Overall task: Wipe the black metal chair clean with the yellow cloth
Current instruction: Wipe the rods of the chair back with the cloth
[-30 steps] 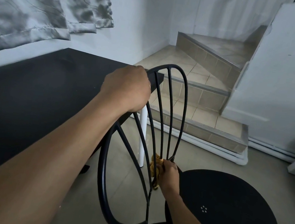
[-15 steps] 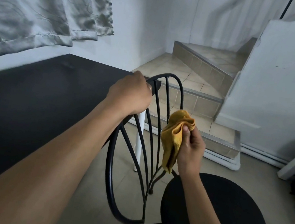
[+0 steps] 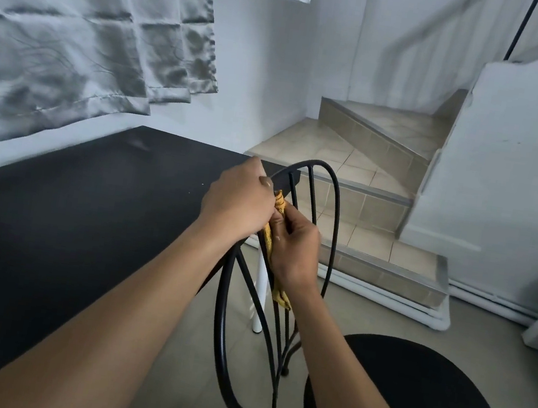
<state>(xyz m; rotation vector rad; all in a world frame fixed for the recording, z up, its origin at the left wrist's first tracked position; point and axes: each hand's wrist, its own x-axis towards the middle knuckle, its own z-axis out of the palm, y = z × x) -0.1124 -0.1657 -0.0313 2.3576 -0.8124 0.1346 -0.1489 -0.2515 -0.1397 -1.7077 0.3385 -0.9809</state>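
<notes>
Head view looks down along both bare forearms to the black metal chair (image 3: 332, 233), whose looped wire backrest stands between the black surface (image 3: 69, 210) on the left and its own round black seat (image 3: 423, 398) at lower right. The left hand (image 3: 238, 201) curls closed over the upper left of the backrest loop, its grip wrapped on the rod. Just beside it and touching it, the right hand (image 3: 294, 247) has its grip closed on the yellow cloth (image 3: 271, 235), pressing the cloth against one of the thin upright rods inside the loop. A bunched end of the cloth shows above the fingers and a tail hangs out below the wrist. Behind the backrest a white table leg (image 3: 259, 292) stands on the grey tiled floor (image 3: 170, 356), and tiled steps (image 3: 369, 169) rise toward the right. A grey curtain (image 3: 76, 38) hangs over the white wall at upper left.
</notes>
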